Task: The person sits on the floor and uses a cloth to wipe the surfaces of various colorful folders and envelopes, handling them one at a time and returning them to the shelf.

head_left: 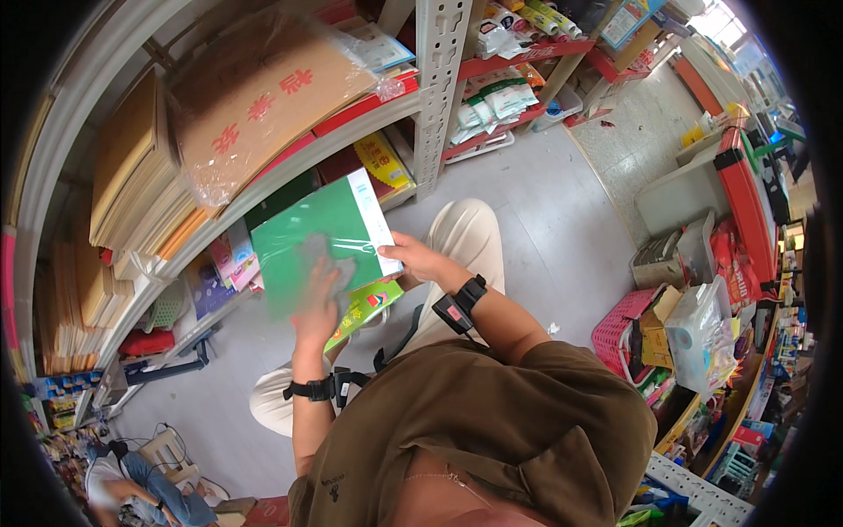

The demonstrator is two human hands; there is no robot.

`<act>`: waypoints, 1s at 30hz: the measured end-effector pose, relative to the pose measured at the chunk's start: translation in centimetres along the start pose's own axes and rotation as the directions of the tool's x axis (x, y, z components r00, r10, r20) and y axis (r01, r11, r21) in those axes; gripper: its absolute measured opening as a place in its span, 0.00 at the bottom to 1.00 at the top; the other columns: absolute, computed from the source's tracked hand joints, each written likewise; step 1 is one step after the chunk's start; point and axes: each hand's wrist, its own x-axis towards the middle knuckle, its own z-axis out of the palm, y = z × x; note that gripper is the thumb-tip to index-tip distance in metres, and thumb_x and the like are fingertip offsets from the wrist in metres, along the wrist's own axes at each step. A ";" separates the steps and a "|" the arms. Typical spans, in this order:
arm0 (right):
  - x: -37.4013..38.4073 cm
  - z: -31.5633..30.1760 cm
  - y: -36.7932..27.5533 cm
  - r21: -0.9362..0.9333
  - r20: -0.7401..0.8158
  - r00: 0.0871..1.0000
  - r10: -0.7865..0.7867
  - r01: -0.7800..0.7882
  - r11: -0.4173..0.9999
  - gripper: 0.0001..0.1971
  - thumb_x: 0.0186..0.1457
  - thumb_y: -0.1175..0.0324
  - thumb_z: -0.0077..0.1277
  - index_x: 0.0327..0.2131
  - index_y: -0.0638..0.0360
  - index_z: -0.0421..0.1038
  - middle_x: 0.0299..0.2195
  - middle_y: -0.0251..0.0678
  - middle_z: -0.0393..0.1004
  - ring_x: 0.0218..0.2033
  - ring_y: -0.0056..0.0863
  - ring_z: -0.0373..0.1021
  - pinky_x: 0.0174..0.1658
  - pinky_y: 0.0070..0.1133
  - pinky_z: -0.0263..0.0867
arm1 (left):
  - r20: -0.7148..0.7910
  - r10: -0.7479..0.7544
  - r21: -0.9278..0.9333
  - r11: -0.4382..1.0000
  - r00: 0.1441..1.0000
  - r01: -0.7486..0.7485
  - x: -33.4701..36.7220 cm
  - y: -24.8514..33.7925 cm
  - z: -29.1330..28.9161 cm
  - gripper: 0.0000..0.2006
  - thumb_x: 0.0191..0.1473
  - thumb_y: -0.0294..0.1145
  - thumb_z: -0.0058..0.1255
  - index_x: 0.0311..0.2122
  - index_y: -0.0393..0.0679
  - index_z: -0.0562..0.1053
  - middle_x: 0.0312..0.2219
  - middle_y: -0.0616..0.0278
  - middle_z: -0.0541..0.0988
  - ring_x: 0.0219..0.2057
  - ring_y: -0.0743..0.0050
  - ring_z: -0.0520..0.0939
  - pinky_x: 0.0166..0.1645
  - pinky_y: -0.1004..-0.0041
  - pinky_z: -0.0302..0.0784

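While we've got the flat green pack (pixel 290 220) up in front of the lower shelf's (pixel 401 194) front edge, our right hand (pixel 411 255) is pinching its white-striped side, thumb on top, and our left hand (pixel 316 307) is a blur over the near part, right by a smudgy grey cloth-like thing (pixel 325 253), so we honestly can't tell if it's gripping anything. Below the pack we've got a yellow-green packet (pixel 367 307) showing, then a yellow box (pixel 379 160) near the lower shelf's right end, and plastic-wrapped brown paper (pixel 263 97) on the upper shelf (pixel 356 123).
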 end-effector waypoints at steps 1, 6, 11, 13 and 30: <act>-0.3 -0.2 -0.5 0.028 -0.015 1.000 -0.020 0.021 0.999 0.17 0.61 0.67 0.44 0.52 0.57 0.60 0.45 0.34 0.70 0.41 0.25 0.71 0.39 0.27 0.74 | -0.047 -0.034 0.054 0.998 0.998 0.037 -0.1 -1.0 -0.3 0.26 0.43 0.16 0.43 0.51 0.43 0.71 0.56 0.48 0.66 0.58 0.47 0.64 0.61 0.60 0.59; -0.6 -1.0 -0.7 0.032 -0.031 0.999 -0.020 0.021 0.999 0.18 0.60 0.66 0.45 0.53 0.59 0.60 0.44 0.34 0.71 0.41 0.24 0.71 0.37 0.25 0.74 | -0.005 -0.062 0.088 0.994 0.998 0.063 -0.9 -1.1 -1.4 0.28 0.40 0.13 0.39 0.50 0.39 0.71 0.60 0.49 0.60 0.60 0.48 0.63 0.62 0.64 0.58; 0.7 0.5 1.3 -0.036 -0.044 0.999 0.009 -0.011 0.999 0.17 0.60 0.67 0.45 0.51 0.60 0.61 0.43 0.34 0.71 0.39 0.23 0.71 0.33 0.25 0.74 | 0.175 0.077 -0.151 0.987 0.982 -0.051 -0.3 3.8 0.4 0.28 0.41 0.15 0.40 0.52 0.43 0.70 0.59 0.48 0.63 0.61 0.47 0.59 0.65 0.61 0.51; 0.6 0.6 1.4 0.007 0.011 1.000 0.002 -0.002 1.000 0.17 0.60 0.67 0.45 0.52 0.59 0.61 0.43 0.34 0.71 0.40 0.23 0.71 0.33 0.25 0.73 | 0.216 0.082 -0.216 0.976 0.973 -0.034 -0.1 4.2 0.3 0.28 0.41 0.15 0.40 0.52 0.42 0.70 0.59 0.49 0.61 0.62 0.47 0.59 0.65 0.62 0.51; -0.9 -1.9 -1.1 0.070 0.050 0.999 0.005 -0.009 0.998 0.24 0.59 0.63 0.48 0.57 0.53 0.56 0.46 0.33 0.70 0.42 0.25 0.72 0.37 0.24 0.74 | -0.250 -0.447 -0.371 0.864 0.859 0.341 -7.7 -11.7 -5.2 0.35 0.44 0.16 0.43 0.62 0.36 0.54 0.58 0.45 0.63 0.60 0.54 0.63 0.63 0.65 0.56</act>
